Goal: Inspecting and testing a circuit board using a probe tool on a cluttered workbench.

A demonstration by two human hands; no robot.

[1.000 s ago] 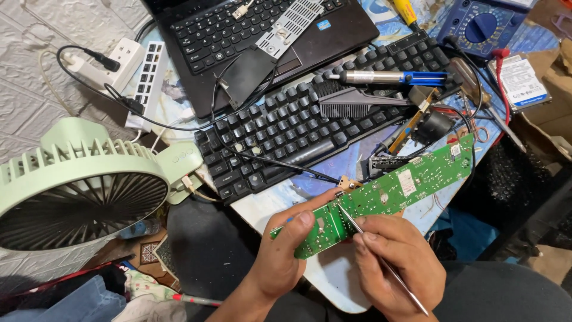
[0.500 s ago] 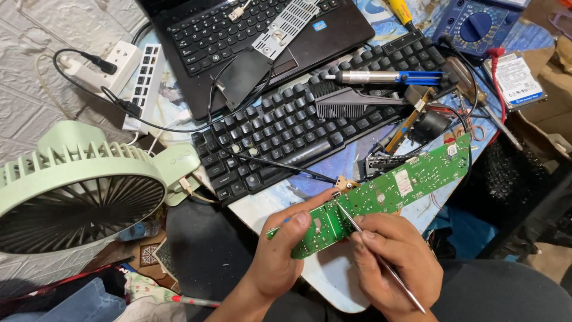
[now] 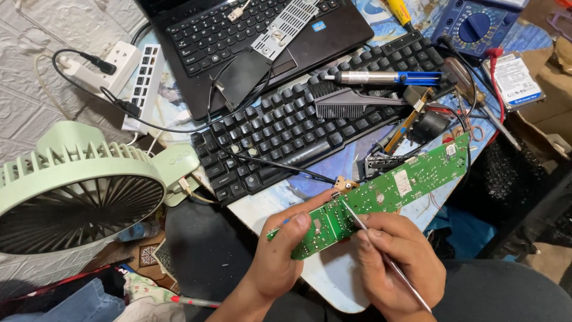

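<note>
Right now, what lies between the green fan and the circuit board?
In the head view, the black keyboard's near corner, a thin black cable and bare pale tabletop lie between fan and board.

Colours on the bench: mostly green, black, blue.

Circuit board seen as bright green w/ white patches & silver solder dots; fan pale mint green w/ dark ribbed grille. Keyboard & laptop black, white key legends. Multimeter deep blue; desoldering pump silver w/ blue end. Power strip white, black plug. Comb dark grey.
</note>
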